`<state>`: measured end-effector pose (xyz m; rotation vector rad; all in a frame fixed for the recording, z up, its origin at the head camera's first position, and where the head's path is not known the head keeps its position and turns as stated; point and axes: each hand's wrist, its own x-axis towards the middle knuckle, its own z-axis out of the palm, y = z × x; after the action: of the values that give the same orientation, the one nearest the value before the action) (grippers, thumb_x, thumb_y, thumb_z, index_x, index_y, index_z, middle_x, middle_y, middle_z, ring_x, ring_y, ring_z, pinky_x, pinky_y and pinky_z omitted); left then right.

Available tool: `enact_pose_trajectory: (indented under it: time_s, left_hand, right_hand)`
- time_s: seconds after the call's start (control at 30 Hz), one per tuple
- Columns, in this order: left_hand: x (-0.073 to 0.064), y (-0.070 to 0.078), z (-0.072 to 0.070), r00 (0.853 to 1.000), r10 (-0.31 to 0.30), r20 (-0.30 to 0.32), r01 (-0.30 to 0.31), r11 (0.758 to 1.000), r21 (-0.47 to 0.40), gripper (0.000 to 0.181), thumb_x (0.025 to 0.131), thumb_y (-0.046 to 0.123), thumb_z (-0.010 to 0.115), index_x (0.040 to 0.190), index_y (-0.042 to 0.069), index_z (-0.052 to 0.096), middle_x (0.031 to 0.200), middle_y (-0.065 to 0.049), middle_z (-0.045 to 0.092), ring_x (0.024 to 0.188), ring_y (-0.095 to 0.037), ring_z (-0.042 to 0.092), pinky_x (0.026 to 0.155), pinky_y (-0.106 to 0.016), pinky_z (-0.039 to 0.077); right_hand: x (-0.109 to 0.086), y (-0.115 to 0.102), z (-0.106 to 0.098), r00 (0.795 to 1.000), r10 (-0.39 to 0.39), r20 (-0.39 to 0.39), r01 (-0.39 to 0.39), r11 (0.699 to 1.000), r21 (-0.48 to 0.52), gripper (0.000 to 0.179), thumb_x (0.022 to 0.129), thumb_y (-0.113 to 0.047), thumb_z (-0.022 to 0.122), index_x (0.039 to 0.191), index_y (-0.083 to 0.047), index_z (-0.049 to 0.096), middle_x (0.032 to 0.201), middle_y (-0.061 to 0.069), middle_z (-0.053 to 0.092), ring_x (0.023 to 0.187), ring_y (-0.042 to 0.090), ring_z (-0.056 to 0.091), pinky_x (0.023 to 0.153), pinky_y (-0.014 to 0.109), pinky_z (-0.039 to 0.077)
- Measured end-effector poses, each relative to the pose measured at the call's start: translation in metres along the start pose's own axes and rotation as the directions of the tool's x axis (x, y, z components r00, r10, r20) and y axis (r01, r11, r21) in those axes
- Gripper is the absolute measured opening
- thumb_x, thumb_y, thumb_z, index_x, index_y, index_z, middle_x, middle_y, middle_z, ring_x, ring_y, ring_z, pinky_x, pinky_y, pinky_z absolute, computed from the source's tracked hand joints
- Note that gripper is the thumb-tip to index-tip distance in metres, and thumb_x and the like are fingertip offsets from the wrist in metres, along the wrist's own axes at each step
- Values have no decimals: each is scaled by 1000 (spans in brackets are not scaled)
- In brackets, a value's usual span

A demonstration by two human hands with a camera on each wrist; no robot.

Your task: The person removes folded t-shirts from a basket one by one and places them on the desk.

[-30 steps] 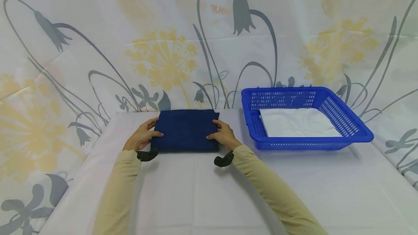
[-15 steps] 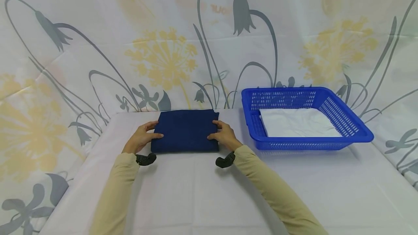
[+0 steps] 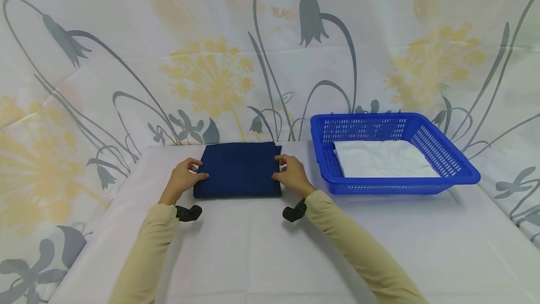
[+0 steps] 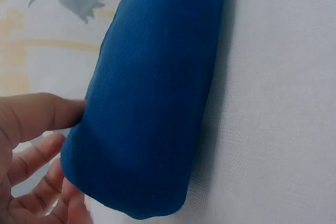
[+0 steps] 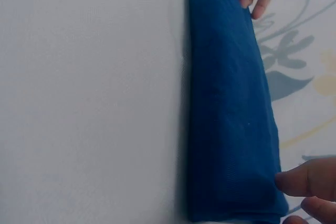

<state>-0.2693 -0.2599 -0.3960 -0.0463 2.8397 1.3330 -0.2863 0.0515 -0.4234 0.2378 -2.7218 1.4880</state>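
A folded navy-blue cloth [image 3: 240, 170] lies flat near the table's far edge, its folded front side towards me. At its left end my left hand [image 3: 183, 176] holds it, the thumb on top and the fingers bent around the side edge. My right hand [image 3: 294, 176] pinches the opposite end, with the thumb over the top edge. In the left wrist view the thumb [image 4: 52, 113] meets the edge of the cloth, and the fingertips are partly hidden behind its corner. The right wrist view shows the right thumb [image 5: 299, 179] at the near corner.
To the right stands a blue perforated plastic basket [image 3: 405, 181] with a folded white cloth [image 3: 384, 158] in it. A white cover lies over the table [image 3: 249, 257]. Behind it hangs a floral curtain [image 3: 236, 18]. A black device [image 3: 188, 213] sits on each wrist.
Both hands have shifted slightly towards me and outward, their fingers sliding down the cloth's side edges. The navy cloth and the basket stay in place.
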Motion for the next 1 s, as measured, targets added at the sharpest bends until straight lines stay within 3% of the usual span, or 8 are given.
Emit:
enact_pose_trajectory:
  time_s: [0.2,0.37,0.67,0.87,1.0]
  left_hand:
    - [0,4,2,994,99,-34,-96,992,88,41,86,12,69,120,-7,54,110,-26,57,99,-38,55,76,-42,48]
    - [-1,8,2,977,205,-65,-195,970,144,34,87,9,66,116,-8,56,107,-27,58,92,-39,59,77,-48,49]
    - [-8,15,1,926,357,-122,-325,920,219,25,78,0,60,103,-6,60,93,-22,59,81,-36,55,74,-46,44]
    - [-15,29,4,881,455,-131,-416,876,243,22,78,-1,61,100,-6,60,89,-20,58,80,-39,55,74,-46,45]
    - [-19,40,8,851,509,-128,-471,849,242,24,79,-2,61,102,-6,61,90,-21,57,82,-40,56,75,-48,46]
  right_hand:
    - [-6,-8,-11,992,-125,27,126,991,-42,53,77,-2,72,128,-2,59,112,15,60,102,32,59,84,42,49]
    - [-10,-14,-18,979,-198,51,202,977,-75,49,81,-3,71,129,-1,59,113,18,60,103,34,60,85,43,50]
    - [-24,-23,-26,949,-306,77,313,944,-107,40,87,-9,65,126,1,60,113,18,64,99,36,61,84,44,50]
    - [-33,-28,-38,914,-404,30,405,909,-102,37,86,-7,65,121,3,60,112,18,64,96,37,62,84,47,51]
    - [-38,-32,-53,901,-434,10,429,888,-165,36,88,-8,65,122,2,61,114,17,64,98,34,61,85,45,50]
